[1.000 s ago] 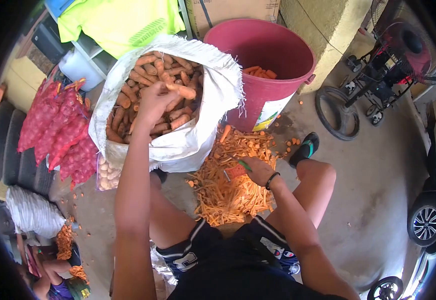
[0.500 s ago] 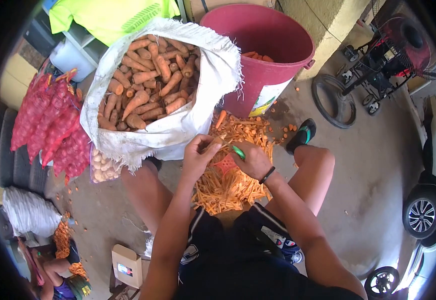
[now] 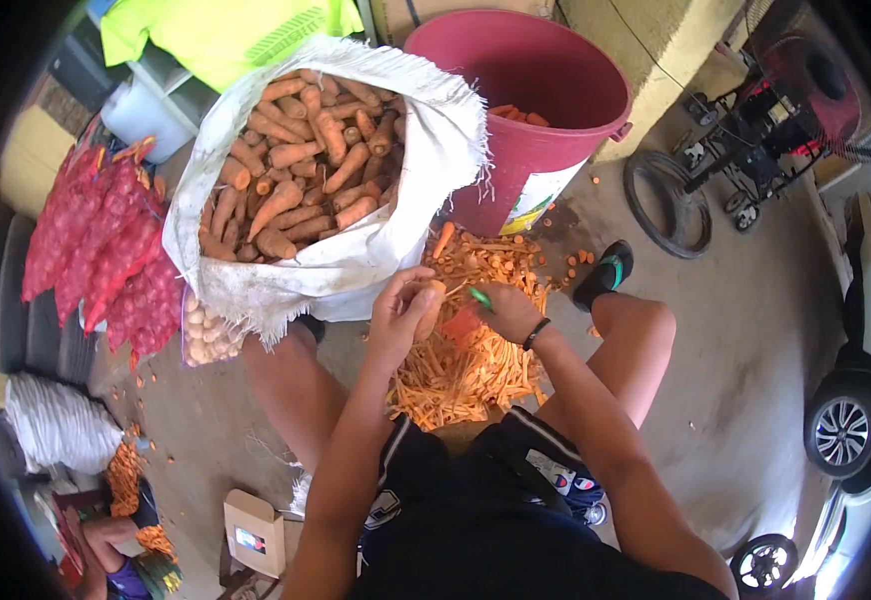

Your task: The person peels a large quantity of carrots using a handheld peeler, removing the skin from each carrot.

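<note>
My left hand [image 3: 401, 310] is closed around a carrot [image 3: 430, 308], held above a heap of orange peelings [image 3: 466, 385] on the floor. To its right, my right hand [image 3: 508, 316] grips a green-handled tool [image 3: 480, 298]; its working end is too small to make out. A red perforated thing [image 3: 463, 325] shows between and below the hands. A white sack [image 3: 326, 275] full of unpeeled carrots [image 3: 278, 203] stands open at the upper left. Behind the heap stands a dark red bin [image 3: 471, 190] with some orange carrots [image 3: 518, 115] low inside.
Red mesh bags [image 3: 106, 240] and a bag of pale bulbs [image 3: 208, 332] sit left. A cardboard box [image 3: 254, 530] lies lower left, near another person's leg [image 3: 106, 540]. On the right are a tyre [image 3: 668, 205], a fan [image 3: 814, 85] and a toy car [image 3: 846, 420].
The carrot in my left hand has tilted more upright. My right hand has shifted slightly right, away from the carrot, with the green-handled tool turned.
</note>
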Motion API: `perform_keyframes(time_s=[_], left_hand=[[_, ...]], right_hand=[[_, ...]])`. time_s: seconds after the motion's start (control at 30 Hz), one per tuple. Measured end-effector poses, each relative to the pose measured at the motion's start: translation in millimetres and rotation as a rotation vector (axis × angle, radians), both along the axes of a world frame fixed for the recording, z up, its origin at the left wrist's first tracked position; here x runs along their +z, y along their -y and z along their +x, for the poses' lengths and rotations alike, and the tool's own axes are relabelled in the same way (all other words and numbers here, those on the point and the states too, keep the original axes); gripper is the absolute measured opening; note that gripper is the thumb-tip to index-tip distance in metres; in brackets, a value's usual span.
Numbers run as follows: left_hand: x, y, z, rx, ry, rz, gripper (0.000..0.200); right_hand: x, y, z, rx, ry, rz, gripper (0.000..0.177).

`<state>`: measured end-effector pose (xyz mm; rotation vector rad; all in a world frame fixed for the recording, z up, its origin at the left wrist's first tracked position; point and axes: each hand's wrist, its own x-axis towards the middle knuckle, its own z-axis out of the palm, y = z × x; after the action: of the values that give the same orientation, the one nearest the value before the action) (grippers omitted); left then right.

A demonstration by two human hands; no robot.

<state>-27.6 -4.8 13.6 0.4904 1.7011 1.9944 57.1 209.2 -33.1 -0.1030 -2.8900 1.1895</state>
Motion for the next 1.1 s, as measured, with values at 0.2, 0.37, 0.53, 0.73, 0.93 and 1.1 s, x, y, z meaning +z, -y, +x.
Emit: perform_keyframes(time_s=[0.2,0.37,0.53,0.73,0.93,1.1], left_hand=[[-29.9,-0.9,-5.8,0.071,0.584,0.138,0.020],[-44.9,-14.1,1.5,0.047,0.703,0.154,0.018],[-32.8,-16.9,7.6,-0.014,0.595,0.073,0.021],[-17.8,-8.8,5.9,-0.089,0.625,0.080,0.014],[-26.6,-2.9,1.3,-0.106,0.513,0.034,0.019],[-14.9,-6.9,3.2,-0.042,0.555,0.039,0.013]], right_hand=[[56.3,-10.3,3.6,-0.188,0.111,-0.238,0.057],[42.4,12.7,2.4,-0.037,-0.385,-0.151,0.057],[42.5,6.5,-2.6,-0.043,-0.385,-0.069,0.056],[34.3,-23.7,-9.5,-0.322,-0.398,-0.103,0.059],[36.3,-11.6,-4.9,-0.240,-0.515,0.008,0.058],[37.3,-25.8,-5.3,-0.328,-0.376,-0.126,0.054]])
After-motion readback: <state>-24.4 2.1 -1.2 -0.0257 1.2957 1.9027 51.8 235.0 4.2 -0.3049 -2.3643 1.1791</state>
